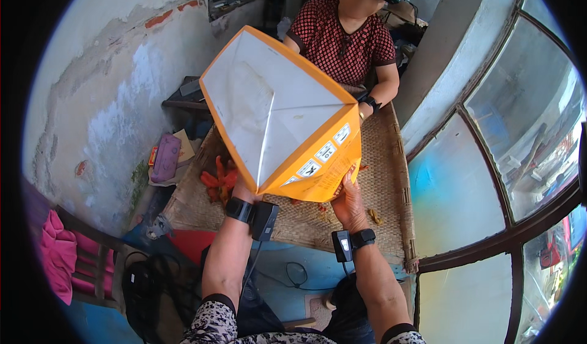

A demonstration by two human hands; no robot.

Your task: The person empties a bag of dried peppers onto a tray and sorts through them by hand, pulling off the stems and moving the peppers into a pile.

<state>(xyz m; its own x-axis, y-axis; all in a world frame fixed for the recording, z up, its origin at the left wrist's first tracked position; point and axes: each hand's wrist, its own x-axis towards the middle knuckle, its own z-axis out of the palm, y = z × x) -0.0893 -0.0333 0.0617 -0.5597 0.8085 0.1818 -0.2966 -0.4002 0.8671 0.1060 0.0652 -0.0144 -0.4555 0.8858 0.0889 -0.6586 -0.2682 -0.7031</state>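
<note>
Head view: both hands hold a large orange paper bag with a white, creased inside, raised above a woven straw mat (385,179). The left hand (244,192) grips the bag (281,114) at its lower left edge; the right hand (348,203) clamps its lower right corner. Orange-red pieces (219,180) lie near the mat's left edge. Another person's hand (365,110) touches the bag's far side.

1. The large orange cardboard box (287,118) with a white inside hides most of the woven straw mat (385,179) behind it.
2. The left hand (244,192) is mostly hidden under the box; its fingers cannot be seen.
3. The red-orange pieces (218,182) left of the box are partly covered and too small to identify.
4. The box hides the other person's hand (365,110) in part.
</note>
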